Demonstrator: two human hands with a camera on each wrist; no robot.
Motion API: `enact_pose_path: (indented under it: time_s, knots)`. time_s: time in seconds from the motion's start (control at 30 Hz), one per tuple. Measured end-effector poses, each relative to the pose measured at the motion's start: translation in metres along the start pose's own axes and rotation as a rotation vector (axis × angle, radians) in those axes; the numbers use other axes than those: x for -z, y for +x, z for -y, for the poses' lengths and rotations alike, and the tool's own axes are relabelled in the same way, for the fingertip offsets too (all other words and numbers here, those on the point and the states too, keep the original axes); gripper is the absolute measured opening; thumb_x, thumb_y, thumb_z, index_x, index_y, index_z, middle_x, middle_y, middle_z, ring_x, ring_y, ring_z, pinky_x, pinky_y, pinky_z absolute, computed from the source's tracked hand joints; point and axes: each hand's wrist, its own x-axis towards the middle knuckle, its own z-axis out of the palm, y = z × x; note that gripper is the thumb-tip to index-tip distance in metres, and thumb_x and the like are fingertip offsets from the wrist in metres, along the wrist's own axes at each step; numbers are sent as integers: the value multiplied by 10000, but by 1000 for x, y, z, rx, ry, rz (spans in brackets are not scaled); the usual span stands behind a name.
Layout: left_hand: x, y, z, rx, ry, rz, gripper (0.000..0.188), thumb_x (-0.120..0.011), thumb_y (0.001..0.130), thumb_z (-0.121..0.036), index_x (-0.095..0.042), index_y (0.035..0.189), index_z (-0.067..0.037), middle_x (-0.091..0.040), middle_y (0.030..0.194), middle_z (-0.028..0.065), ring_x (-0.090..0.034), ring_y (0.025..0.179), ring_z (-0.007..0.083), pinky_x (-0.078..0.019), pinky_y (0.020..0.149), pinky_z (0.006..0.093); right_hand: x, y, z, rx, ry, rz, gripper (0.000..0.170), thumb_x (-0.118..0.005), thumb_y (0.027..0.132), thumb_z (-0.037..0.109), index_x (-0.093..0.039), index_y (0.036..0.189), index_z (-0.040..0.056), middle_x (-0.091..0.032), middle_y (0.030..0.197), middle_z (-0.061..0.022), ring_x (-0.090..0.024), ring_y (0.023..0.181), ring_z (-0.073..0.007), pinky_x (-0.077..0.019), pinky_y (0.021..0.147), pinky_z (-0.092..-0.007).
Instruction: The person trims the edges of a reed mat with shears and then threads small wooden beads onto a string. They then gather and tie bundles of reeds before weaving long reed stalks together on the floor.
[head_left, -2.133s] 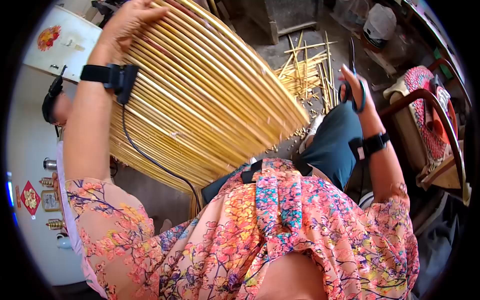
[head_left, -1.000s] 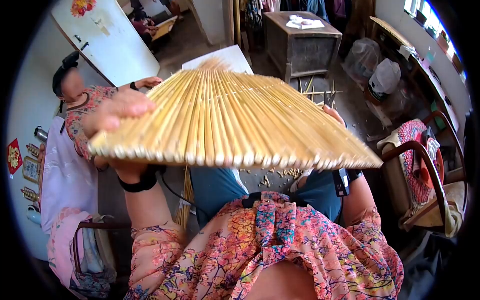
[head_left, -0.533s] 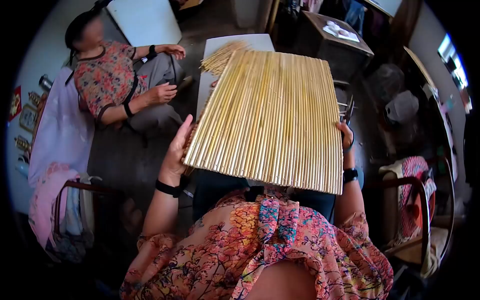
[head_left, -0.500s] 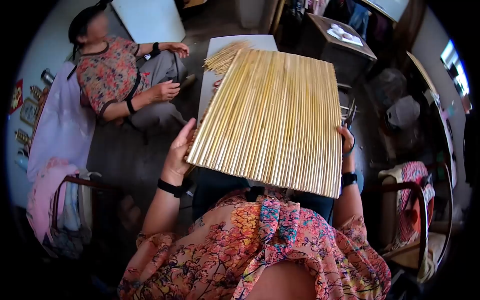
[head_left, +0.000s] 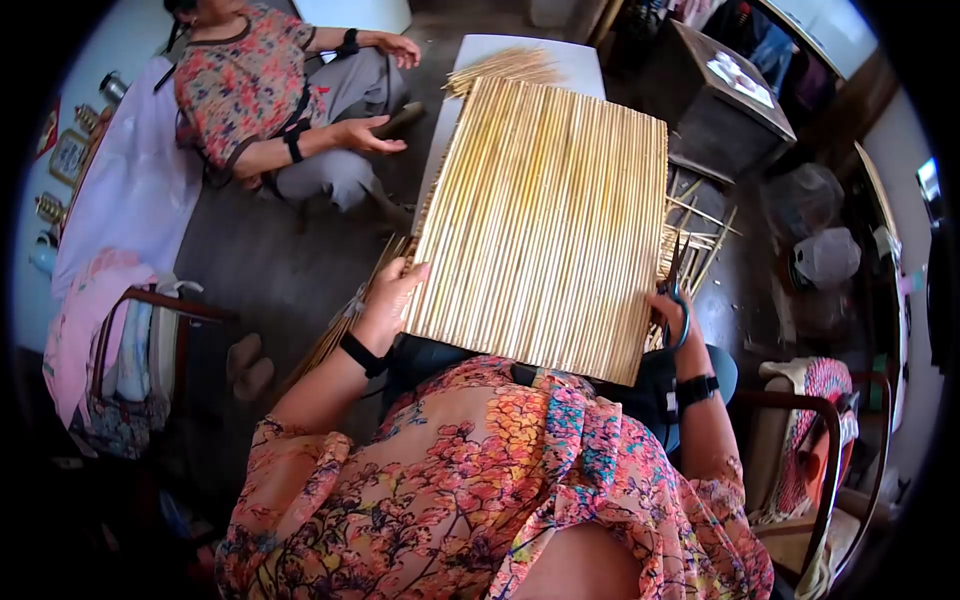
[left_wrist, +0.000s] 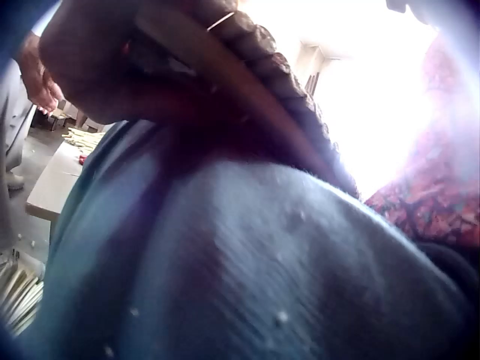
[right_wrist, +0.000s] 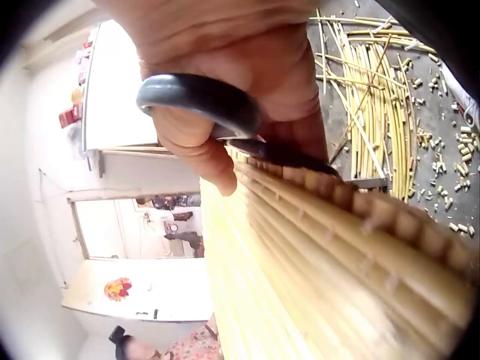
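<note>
A squarish mat of pale yellow plant stalks [head_left: 540, 220], laid side by side, lies over the person's lap. My left hand [head_left: 390, 300] holds its left edge near the front corner, thumb on top. On the opposite edge my right hand [head_left: 682, 315] grips the mat. Dark-handled scissors [head_left: 676, 280] hang on that hand, blades pointing away from the body; in the right wrist view a handle ring [right_wrist: 196, 94] loops over the thumb. The left wrist view shows the mat's thick edge [left_wrist: 259, 94] and dark trousers [left_wrist: 240, 247] beneath.
Beyond the mat stands a white bench [head_left: 590, 75] bearing a stalk bundle [head_left: 510, 66]. Loose stalks [right_wrist: 375, 112] and cut bits litter the floor at right. A seated person [head_left: 250, 90] is at left. Armchairs [head_left: 830, 440] flank both sides; a wooden cabinet [head_left: 690, 110] stands behind.
The mat has come down from a raised, tilted pose to lie over the lap. My right hand, earlier apart with the scissors, now grips its right edge. The seated person's hand has opened outward.
</note>
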Motion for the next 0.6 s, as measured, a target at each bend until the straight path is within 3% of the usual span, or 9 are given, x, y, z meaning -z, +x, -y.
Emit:
enact_pose_path:
  time_s: [0.03,0.1,0.13,0.17,0.4,0.6]
  knots:
    - [-2,-3,2,-5,-33,-13,196,-624,824,-145,-532,909,5,-600,845,79,-597,724,145,-499,659,279,-4,1,-7,-15,-56,23,200,-599,779,207,-590,828,13,-576,693,-28,-559,599,-126,-421,516,-249]
    - [-6,-4,8,-69,-59,-22,185,-626,822,-137,-535,911,-3,-603,850,67,-592,720,132,-496,656,273,-20,0,-21,-53,108,-118,220,-577,795,250,-589,787,31,-549,629,-9,-497,494,-113,-364,450,-239]
    - [-5,-7,8,-94,-37,-37,187,-626,821,-130,-540,929,-4,-605,856,59,-585,708,119,-492,642,267,-2,27,-67,-31,196,-65,249,-559,806,295,-576,758,51,-523,594,4,-447,442,-102,-308,411,-237]
    - [-4,-7,10,-107,-8,-41,181,-618,825,-122,-540,931,1,-602,856,52,-574,712,108,-481,646,254,-8,27,-67,-18,190,-100,256,-558,806,316,-565,737,70,-506,567,12,-445,433,-95,-296,399,-234]
    - [-8,-15,14,-270,64,-120,104,-590,829,-87,-525,864,-15,-566,794,16,-499,680,64,-431,622,225,-16,38,-57,-140,222,-97,251,-600,804,272,-600,806,21,-589,640,-39,-537,481,-142,-377,423,-248]
    - [-7,-22,11,-321,49,-136,97,-587,833,-89,-509,804,-38,-543,739,-11,-467,649,44,-409,593,212,-24,38,-39,-92,204,-144,264,-602,806,291,-601,768,30,-577,613,-34,-517,458,-135,-367,414,-244]
